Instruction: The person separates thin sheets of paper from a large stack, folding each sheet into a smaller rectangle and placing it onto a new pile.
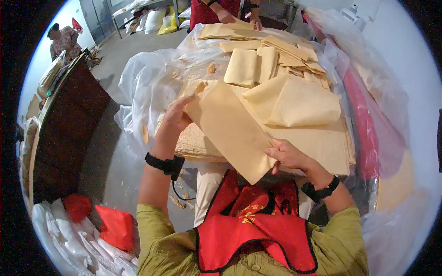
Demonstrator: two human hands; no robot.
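A folded pale-yellow sheet [230, 131], much like tofu skin, is held tilted in front of my apron. My left hand [177, 114] grips its upper left edge, with some of the fingers hidden behind it. At the lower right edge, my right hand [287, 155] pinches the sheet, thumb on top. Beneath lies a thick stack of similar sheets [317, 149]. A loosely folded sheet [306, 103] rests on the stack just beyond my right hand, and smaller folded pieces [241, 66] lie farther back.
Across the stack, a co-worker's hands [241, 19] touch more sheets. Clear plastic wrap [147, 78] drapes the left side. A dark brown panel [64, 133] stands at left, above white sacks [69, 239] and a red bag [115, 225]. Another person [64, 41] is at the far left.
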